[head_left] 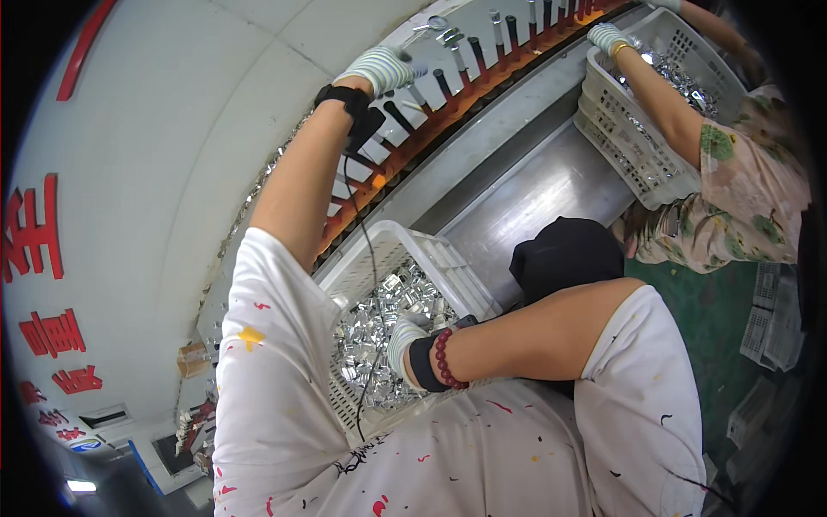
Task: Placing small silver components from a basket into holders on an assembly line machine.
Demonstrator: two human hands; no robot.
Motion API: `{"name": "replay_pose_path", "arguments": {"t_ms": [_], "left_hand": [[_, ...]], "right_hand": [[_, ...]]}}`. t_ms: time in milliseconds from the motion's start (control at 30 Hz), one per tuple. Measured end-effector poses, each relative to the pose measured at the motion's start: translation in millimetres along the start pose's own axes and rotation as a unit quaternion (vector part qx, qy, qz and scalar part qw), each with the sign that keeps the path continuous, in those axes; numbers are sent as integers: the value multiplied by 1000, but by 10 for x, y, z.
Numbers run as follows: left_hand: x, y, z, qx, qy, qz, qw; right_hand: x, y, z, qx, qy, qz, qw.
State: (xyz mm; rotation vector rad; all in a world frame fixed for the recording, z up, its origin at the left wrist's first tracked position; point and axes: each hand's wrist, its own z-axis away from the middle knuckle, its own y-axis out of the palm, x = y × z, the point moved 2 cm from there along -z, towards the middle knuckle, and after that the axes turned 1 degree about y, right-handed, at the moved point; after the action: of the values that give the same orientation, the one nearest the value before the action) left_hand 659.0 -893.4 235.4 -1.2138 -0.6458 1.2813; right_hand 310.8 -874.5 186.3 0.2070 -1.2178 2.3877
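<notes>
My left hand [379, 71], in a white and green striped glove, reaches up to a curved row of upright posts with dark tops and red bases. Its fingers are curled together beside a post [419, 95]; what they hold, if anything, is hidden. Just beyond it, shiny metal pieces sit on posts, one of them a bright silver part [450, 37]. Low in front of me, my right hand [403, 341], gloved alike, dips into a white plastic basket [448, 269] full of small silver metal parts [379, 353]. Its fingers look curled, their contents not visible.
A co-worker's gloved hand [607, 36] rests at another white basket [633, 146] of metal parts, far right. Between the baskets lies a bare metal tabletop [543, 185]. A dark cable [372, 250] hangs from my left wrist across the near basket. Grey crates [769, 319] stand on the green floor.
</notes>
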Motion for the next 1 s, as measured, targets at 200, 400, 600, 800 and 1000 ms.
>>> {"name": "replay_pose_path", "arguments": {"t_ms": [200, 400, 600, 800, 1000], "left_hand": [[111, 334, 230, -194, 80, -124, 970], [55, 491, 1819, -172, 192, -5, 966], [166, 587, 2509, 102, 185, -14, 977], [306, 156, 1868, -132, 44, 92, 986], [353, -53, 895, -289, 194, -155, 925]], "right_hand": [[-17, -64, 145, -15, -29, -27, 999], [161, -79, 158, -54, -68, -11, 996], [121, 262, -154, -10, -14, -6, 1000], [145, 156, 10, 32, -57, 21, 998], [104, 233, -195, -39, -4, -23, 999]]}}
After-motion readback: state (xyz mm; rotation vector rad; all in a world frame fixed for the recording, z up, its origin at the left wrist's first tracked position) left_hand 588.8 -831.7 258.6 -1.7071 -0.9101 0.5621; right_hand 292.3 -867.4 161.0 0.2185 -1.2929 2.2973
